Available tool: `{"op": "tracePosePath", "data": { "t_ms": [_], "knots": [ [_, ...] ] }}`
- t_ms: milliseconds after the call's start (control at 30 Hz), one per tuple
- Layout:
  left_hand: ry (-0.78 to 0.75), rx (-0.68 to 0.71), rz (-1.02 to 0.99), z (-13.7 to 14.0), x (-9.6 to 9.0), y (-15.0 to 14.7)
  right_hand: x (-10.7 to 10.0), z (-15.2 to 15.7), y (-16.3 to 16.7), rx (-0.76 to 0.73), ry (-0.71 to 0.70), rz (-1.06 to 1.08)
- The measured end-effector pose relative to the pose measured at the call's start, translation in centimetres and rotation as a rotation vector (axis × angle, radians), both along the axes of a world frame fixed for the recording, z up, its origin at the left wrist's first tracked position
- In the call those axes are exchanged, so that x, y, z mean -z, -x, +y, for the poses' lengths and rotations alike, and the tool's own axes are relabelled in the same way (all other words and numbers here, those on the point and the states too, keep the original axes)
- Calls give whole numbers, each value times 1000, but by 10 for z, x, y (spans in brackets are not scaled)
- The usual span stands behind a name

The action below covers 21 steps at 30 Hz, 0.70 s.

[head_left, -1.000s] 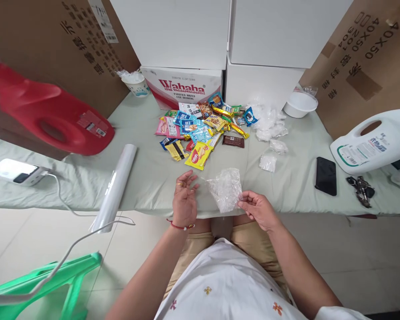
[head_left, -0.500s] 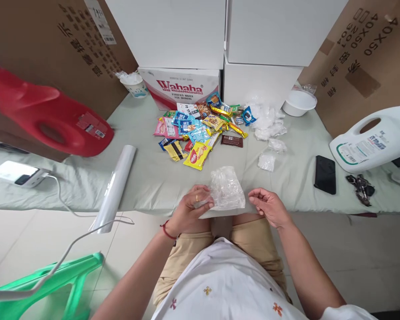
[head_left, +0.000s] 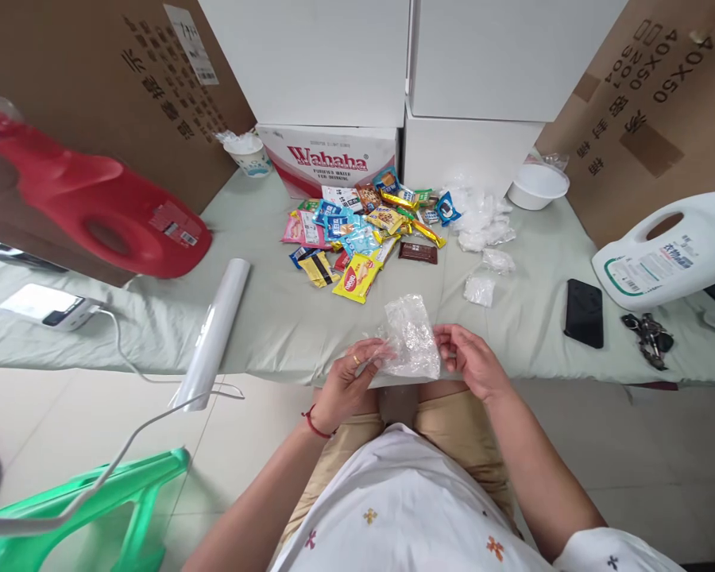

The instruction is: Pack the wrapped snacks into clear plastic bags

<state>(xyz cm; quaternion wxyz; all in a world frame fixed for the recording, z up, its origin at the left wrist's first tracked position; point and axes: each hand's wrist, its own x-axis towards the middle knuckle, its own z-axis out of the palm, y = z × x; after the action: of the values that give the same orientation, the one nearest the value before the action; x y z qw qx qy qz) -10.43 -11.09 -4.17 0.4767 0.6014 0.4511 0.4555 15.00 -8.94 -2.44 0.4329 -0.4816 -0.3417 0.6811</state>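
Note:
A crinkled clear plastic bag (head_left: pixel 415 338) lies near the front edge of the cloth-covered table. My left hand (head_left: pixel 354 373), with a ring and a red wrist cord, pinches the bag's left side between thumb and fingers. At the opposite edge, the curled fingers of my right hand (head_left: pixel 468 357) meet the plastic and appear to grip it. Beyond the bag is a heap of wrapped snacks (head_left: pixel 357 226), with a yellow packet (head_left: pixel 357 278) and a brown bar (head_left: pixel 418 252) at its near side. Folded clear bags (head_left: pixel 480 290) lie to the right, near a larger plastic pile (head_left: pixel 480 218).
On the left are a red jug (head_left: pixel 113 214), a plastic film roll (head_left: pixel 218 334) overhanging the edge, and a power bank (head_left: pixel 51 307) with a cable. A phone (head_left: pixel 584 313), keys (head_left: pixel 649 340) and a white jug (head_left: pixel 673 250) lie right. Boxes (head_left: pixel 334 159) stand behind.
My right hand has moved left to the edge of the plastic bag, from slightly apart. My left hand still holds the other side, and the view has shifted a little.

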Motion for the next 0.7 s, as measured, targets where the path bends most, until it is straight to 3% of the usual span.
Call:
{"op": "tracePosePath", "data": {
  "t_ms": [167,267,467,700],
  "knots": [
    [-198,118,31,0,2,-1,-13,17,7,-35,-152,-134],
    [-248,136,-16,-1,2,2,-11,28,13,14,-135,-172],
    [-150,-9,-205,-3,8,16,6,34,9,169,-48,-99],
    [0,-140,-317,3,11,26,6,30,-3,200,-173,-198]
  ]
}}
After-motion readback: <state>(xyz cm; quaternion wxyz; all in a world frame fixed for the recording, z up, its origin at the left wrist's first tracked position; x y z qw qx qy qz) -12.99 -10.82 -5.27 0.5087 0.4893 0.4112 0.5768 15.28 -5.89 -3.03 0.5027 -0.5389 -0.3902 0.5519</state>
